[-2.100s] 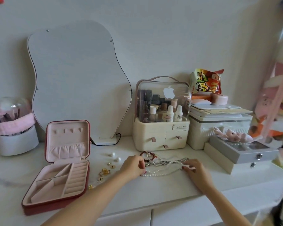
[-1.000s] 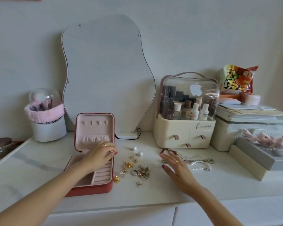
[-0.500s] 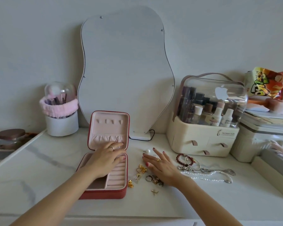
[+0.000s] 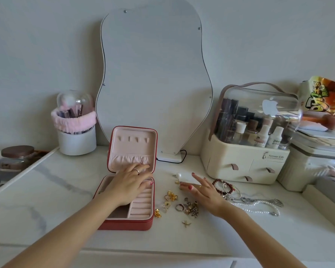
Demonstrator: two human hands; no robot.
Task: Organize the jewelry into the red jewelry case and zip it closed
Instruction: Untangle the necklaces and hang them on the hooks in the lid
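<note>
Both your hands are flat with fingers straight: the left hand rests on the open red case, the right hand over loose jewelry. The case sits on the counter, lid upright at its far edge, facing you.

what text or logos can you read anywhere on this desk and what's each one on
"Serious Life": cream cosmetics organizer, on the front above its right drawer.
"poo poo": white bottle inside the organizer; the rest of its label is cut off.
Apple logo, no words: clear lid of the organizer.
Large stylized lettering: snack bag, not readable.
Dark bottle: print too small to read.
</note>
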